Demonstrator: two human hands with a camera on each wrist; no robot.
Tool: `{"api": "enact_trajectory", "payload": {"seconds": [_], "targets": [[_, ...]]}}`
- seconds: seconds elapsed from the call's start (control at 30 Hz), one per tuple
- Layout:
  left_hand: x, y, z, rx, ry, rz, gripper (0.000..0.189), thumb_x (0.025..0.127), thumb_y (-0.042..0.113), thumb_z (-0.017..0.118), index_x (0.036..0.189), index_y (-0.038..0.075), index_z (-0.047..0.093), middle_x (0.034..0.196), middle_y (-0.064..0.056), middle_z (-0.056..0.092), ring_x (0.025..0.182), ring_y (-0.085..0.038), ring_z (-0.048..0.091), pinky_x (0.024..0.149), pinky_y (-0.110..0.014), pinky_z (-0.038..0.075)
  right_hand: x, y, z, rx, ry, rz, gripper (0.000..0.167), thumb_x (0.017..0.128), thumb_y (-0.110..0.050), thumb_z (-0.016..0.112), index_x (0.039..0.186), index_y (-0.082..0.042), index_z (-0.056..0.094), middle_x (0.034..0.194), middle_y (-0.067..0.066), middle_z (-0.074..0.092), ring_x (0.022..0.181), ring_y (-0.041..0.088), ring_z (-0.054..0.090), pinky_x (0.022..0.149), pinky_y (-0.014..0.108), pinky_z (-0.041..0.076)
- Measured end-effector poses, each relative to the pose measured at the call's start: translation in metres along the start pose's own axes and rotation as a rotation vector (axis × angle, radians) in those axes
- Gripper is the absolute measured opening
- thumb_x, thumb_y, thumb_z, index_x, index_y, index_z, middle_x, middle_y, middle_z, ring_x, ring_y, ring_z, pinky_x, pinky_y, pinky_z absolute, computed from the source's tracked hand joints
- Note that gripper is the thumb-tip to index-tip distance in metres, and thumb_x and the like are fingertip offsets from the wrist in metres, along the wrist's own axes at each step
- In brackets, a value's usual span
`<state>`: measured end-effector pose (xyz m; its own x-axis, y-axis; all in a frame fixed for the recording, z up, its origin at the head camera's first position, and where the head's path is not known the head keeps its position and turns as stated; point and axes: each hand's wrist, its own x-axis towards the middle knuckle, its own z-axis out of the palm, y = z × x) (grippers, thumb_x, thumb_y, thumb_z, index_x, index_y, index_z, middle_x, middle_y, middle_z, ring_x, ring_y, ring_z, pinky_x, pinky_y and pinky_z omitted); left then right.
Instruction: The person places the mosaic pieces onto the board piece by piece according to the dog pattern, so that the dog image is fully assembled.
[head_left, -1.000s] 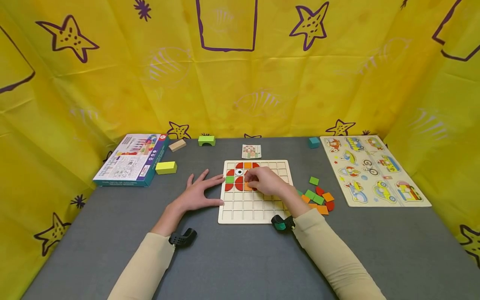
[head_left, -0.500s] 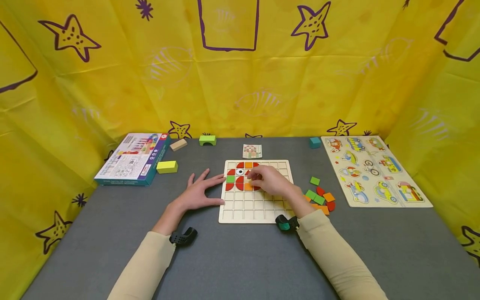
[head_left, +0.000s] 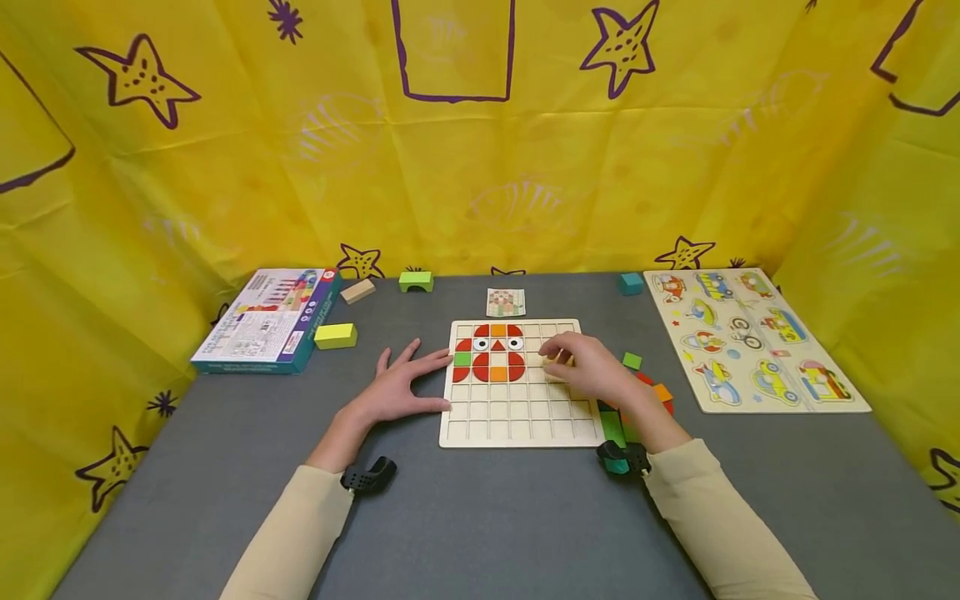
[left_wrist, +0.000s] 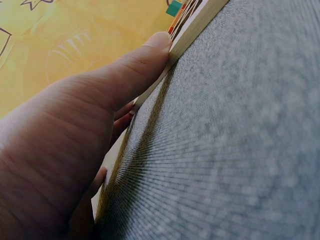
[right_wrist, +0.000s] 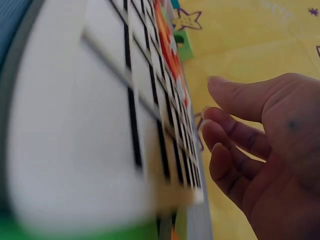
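A square wooden grid board [head_left: 519, 429] lies on the table, its upper left cells filled with red, orange and green tiles plus two eye tiles [head_left: 480, 344]. My left hand [head_left: 395, 390] rests with spread fingers against the board's left edge. In the left wrist view the thumb [left_wrist: 159, 41] touches that edge. Over the board's right side hovers my right hand [head_left: 592, 367]. Its fingers are loosely bent, with nothing between them in the right wrist view. Loose tiles, among them a green tile [head_left: 632, 361], lie right of the board, partly hidden by my right forearm.
A small pattern card [head_left: 506, 302] lies behind the board. At the left are a flat box [head_left: 262, 325], a yellow block [head_left: 335, 336], a wooden block [head_left: 357, 290] and a green arch block [head_left: 416, 282]. A teal block [head_left: 631, 284] and a picture puzzle board [head_left: 757, 342] are at the right.
My right hand has moved right, off the tiled cells, uncovering the second eye tile and a red triangle between the eyes. The left hand stays at the board's edge.
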<state>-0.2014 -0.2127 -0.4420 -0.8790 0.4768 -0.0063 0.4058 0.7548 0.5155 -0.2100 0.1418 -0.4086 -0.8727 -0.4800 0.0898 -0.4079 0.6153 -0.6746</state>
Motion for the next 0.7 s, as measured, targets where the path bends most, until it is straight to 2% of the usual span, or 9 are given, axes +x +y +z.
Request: {"api": "enact_trajectory", "payload": {"seconds": [0.17,0.43,0.57,0.7], "targets": [[0.0,-0.001,0.001,0.005,0.001,-0.01,0.085,0.082,0.059,0.076,0.154,0.023,0.047,0.16,0.004,0.038,0.152,-0.039,0.005,0.111,-0.067,-0.012,-0.017,0.02,-0.012,-0.031,0.041,-0.018,0.021,0.094,-0.008,0.072,0.114,0.0,0.069,0.105,0.01,0.067,0.089,0.023,0.06,0.081,0.043,0.051],[0.001,0.002,0.0,0.006,-0.012,-0.007,0.084,0.083,0.059,0.076,0.154,0.023,0.047,0.16,0.004,0.038,0.152,-0.039,0.005,0.111,-0.068,-0.012,-0.042,0.057,-0.038,-0.118,0.1,0.032,0.024,0.094,-0.007,0.073,0.116,0.001,0.067,0.11,0.014,0.064,0.091,0.027,0.062,0.081,0.047,0.051],[0.001,0.003,0.0,0.005,-0.013,-0.011,0.084,0.083,0.058,0.076,0.154,0.023,0.047,0.16,0.004,0.037,0.153,-0.038,0.005,0.111,-0.067,-0.012,-0.047,0.069,-0.05,-0.139,0.109,0.06,0.027,0.094,-0.007,0.073,0.118,0.004,0.067,0.112,0.019,0.061,0.093,0.032,0.061,0.083,0.05,0.05],[0.0,0.001,0.001,0.004,-0.008,-0.009,0.083,0.084,0.058,0.076,0.153,0.023,0.047,0.16,0.004,0.037,0.153,-0.038,0.005,0.111,-0.066,-0.013,-0.048,0.077,-0.057,-0.172,0.083,0.107,0.03,0.094,-0.01,0.073,0.118,0.007,0.066,0.112,0.022,0.058,0.094,0.034,0.059,0.084,0.051,0.049]]}}
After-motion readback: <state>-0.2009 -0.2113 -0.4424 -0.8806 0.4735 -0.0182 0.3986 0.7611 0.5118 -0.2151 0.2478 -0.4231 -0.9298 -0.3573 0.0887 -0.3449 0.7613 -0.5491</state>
